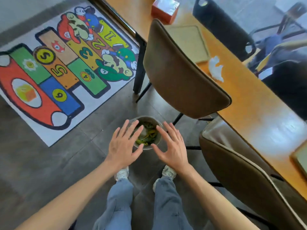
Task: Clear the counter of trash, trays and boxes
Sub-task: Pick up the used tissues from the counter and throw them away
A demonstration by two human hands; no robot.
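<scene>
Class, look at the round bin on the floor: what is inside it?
Inside the bin lie green and yellow scraps and something white. Both open hands cover its sides; the bottom is hidden.

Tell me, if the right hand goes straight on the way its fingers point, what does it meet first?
Probably the bin. The right hand is open, its fingers aimed up-left over the bin's rim, so the bin or the trash inside comes first. Depth is unclear; the hand may be well above it.

head cam — steep downward look | hands (123,145) close below | floor bin (147,132) centred | table (249,90) upper right
</scene>
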